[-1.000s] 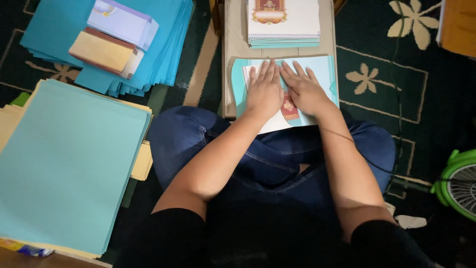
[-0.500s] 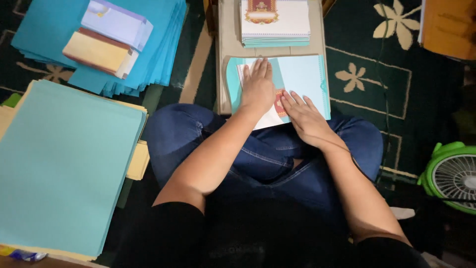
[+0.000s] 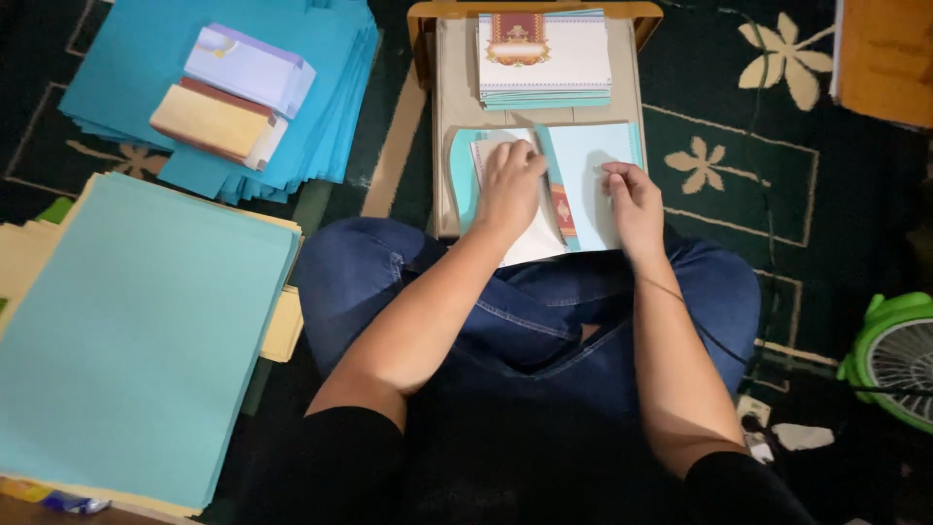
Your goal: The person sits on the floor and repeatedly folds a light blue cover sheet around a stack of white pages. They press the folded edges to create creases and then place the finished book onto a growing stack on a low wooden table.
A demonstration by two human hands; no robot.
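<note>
Left hand [image 3: 510, 185]: lies palm down on the white card insert [image 3: 515, 209], fingers [image 3: 520, 154] extended and close together, pressing flat and gripping nothing.
Right hand [image 3: 632, 199]: rests on the right flap of the light blue folded paper cover [image 3: 593, 160], fingers [image 3: 614, 175] bent slightly with the tips on the paper; whether they pinch an edge cannot be told.
White card insert: lies inside the open cover, on its left half, its lower corner reaching past the counter edge over the lap.
Light blue folded paper cover: open on the small wooden counter [image 3: 447, 97], just in front of the knees; a patterned red strip [image 3: 562, 212] shows along its centre fold between the two hands.
Stack of finished cards [image 3: 544, 58]: white face with a red and gold emblem, sits at the far end of the counter, apart from the hands.
Large pale teal sheets [image 3: 146, 331]: piled on the floor beside the left knee.
Darker blue sheets [image 3: 311, 107]: fanned heap further left, with a lavender-white envelope [image 3: 248, 68] and a tan packet [image 3: 209, 122] on top.
Green fan [image 3: 899, 360]: on the floor at the far right.
Carpet [image 3: 758, 165]: dark green with cream flowers.
</note>
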